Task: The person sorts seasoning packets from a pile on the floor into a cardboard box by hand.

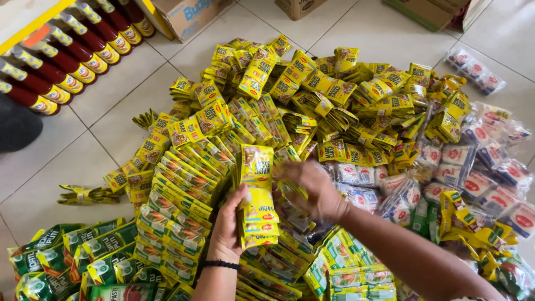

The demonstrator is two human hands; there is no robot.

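Nearest the camera, the left hand (227, 226) was closed around a folded strip of yellow sachets (257, 195), fingers wrapped behind it and thumb at its edge, so the strip stood upright above the heap and its folds stayed stacked rather than fanning out. The right hand (312, 189) was just beside the strip's upper part, blurred, its fingers bent toward the packets; whether it pinched anything could not be told. A black band (221, 265) circled the left wrist. To the left, green sachets (67, 251) lay on the tiled floor (61, 167), and beside them neat overlapping rows of yellow strips (178, 206) lay flat, apparently laid that way to keep them in order. Beyond the hands spread a loose pile of yellow sachets (334, 95), with clear packets bearing red marks (473, 167) to the right. Farthest off, dark red sauce bottles (67, 56) lay in a row by a shelf, and cardboard boxes (189, 17) stood at the top.
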